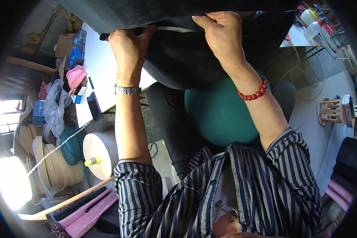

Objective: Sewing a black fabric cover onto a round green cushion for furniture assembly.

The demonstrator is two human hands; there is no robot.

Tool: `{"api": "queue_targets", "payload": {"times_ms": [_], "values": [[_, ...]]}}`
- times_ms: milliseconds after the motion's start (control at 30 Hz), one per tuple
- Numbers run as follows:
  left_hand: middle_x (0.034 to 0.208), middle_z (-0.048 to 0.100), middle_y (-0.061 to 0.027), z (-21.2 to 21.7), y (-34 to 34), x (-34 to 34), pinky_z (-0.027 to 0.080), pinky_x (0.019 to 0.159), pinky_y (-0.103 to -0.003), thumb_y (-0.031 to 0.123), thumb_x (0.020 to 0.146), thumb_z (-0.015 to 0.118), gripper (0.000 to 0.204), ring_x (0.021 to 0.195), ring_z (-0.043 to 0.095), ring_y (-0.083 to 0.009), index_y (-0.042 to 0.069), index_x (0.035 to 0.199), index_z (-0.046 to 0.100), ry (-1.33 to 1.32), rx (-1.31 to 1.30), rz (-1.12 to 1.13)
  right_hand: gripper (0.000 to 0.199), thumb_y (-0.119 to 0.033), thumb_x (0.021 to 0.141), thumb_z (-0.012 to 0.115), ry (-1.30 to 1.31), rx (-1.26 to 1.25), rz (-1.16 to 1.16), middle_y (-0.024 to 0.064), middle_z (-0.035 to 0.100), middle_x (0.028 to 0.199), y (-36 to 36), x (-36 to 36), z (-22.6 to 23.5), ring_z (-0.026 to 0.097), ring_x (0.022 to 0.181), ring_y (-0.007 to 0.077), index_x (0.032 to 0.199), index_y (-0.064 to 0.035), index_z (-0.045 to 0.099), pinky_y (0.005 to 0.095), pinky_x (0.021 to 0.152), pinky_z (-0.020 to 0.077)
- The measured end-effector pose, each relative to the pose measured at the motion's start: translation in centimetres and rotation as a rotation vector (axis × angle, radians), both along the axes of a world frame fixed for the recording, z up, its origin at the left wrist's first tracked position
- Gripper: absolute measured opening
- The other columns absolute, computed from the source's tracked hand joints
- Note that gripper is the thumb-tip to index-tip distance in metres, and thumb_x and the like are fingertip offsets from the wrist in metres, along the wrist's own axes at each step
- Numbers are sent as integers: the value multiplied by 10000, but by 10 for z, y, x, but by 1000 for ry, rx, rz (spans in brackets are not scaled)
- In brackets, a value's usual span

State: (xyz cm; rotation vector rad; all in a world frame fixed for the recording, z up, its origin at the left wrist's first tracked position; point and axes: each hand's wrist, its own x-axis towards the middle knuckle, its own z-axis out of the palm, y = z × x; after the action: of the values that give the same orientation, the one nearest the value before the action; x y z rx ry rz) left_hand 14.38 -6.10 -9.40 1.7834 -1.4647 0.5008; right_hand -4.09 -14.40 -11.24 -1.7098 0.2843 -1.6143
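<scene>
A large piece of black fabric [178,59] spans the top of the head view and hangs toward my lap. My left hand [127,49] is closed on its edge, thumb toward the middle. To its right, my right hand [223,37] is closed in a pinch at the same edge; a smaller thing between those fingertips cannot be made out. Between the hands, a pale strip [174,29] shows along a fold. Below the fabric, a smooth, rounded dark green form [222,113] sits between my knees.
On the left, a white table [101,67] carries a phone [94,106], a pink object [76,77] and blue boxes. A wooden-faced roll [99,155] and a glaring lamp [12,182] stand nearer. Bottles [313,29] are at far right, with a small wooden rack [332,111] below.
</scene>
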Motion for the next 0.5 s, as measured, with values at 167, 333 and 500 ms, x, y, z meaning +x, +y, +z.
{"api": "queue_targets", "payload": {"times_ms": [167, 333, 500], "values": [[802, 696, -168, 1, 0, -2, 545, 658, -328, 224, 691, 814, 336, 733, 694, -281, -21, 890, 697, -1, 28, -18, 90, 8, 831, 603, 99, 125, -64, 178, 663, 772, -11, 8, -16, 642, 732, 200, 844, 97, 595, 340, 623, 463], [851, 695, -179, -3, -1, 5, 547, 696, -348, 237, 690, 812, 370, 761, 691, -302, -19, 922, 681, -45, -8, -51, 269, 18, 810, 578, 451, -433, -532, 298, 604, 930, -6, 8, -5, 583, 872, 461, 1077, 32, 555, 471, 727, 493], [872, 704, -148, -6, 0, 9, 548, 716, -350, 210, 721, 796, 296, 796, 694, -280, 31, 937, 702, 18, -25, -126, 255, -4, 783, 630, 457, -449, -359, 265, 627, 892, 10, 1, 19, 602, 871, 429, 1035, 15, 598, 446, 751, 507]]}}
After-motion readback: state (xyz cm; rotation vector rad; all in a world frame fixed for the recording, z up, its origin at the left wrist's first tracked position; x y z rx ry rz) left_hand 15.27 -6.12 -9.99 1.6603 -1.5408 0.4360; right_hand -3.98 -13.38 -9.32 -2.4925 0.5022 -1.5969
